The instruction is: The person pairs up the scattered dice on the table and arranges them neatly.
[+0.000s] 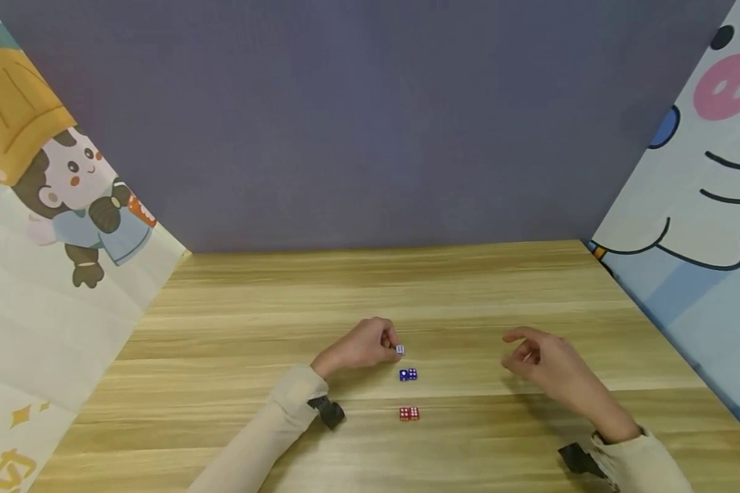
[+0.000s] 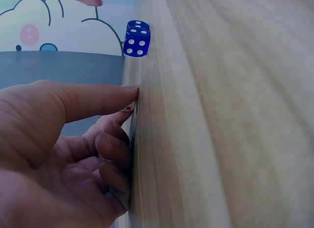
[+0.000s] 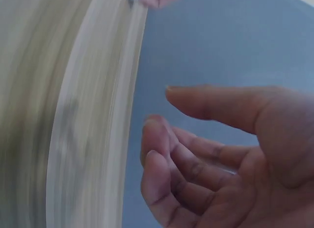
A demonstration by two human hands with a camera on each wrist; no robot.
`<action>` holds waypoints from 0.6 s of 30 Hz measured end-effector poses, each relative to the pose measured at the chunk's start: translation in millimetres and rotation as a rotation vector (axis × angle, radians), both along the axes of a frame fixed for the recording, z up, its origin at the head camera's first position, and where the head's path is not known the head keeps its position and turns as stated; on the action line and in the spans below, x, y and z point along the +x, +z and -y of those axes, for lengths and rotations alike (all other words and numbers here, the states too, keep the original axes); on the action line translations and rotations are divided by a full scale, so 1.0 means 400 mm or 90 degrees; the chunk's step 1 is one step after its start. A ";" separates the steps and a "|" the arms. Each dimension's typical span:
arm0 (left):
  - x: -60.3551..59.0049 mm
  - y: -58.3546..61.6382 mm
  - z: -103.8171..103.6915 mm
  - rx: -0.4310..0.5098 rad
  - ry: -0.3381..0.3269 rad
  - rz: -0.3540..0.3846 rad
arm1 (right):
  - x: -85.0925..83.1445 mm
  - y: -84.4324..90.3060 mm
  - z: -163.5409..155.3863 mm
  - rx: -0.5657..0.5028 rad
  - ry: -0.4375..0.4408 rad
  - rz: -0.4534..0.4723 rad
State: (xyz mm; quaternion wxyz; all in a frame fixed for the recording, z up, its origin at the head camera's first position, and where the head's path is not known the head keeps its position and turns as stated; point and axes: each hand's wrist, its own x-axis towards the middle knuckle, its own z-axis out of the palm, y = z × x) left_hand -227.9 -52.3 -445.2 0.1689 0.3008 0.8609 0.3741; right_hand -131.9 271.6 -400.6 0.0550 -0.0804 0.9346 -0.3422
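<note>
Fingers (image 1: 387, 340) pinching white die (image 1: 400, 350) on wooden table (image 1: 469, 287), grey backdrop (image 1: 370, 123) behind.

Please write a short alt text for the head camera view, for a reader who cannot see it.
A person's left hand pinches a small white die just above a wooden table, with a pair of blue dice and a pair of red dice lying nearer the viewer. The right hand hovers empty to the side.

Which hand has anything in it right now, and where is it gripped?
The left hand pinches a small white die by its sides between thumb and fingertips. The right hand holds nothing.
</note>
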 end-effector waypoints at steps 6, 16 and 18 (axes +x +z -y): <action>0.004 0.012 -0.002 -0.001 0.003 0.000 | -0.011 -0.010 -0.080 0.077 -0.025 0.002; 0.005 0.005 -0.007 -0.008 0.010 -0.005 | -0.009 -0.027 -0.165 0.164 -0.040 0.058; 0.004 0.004 -0.006 -0.006 0.011 -0.005 | -0.011 -0.031 -0.177 0.174 -0.039 0.083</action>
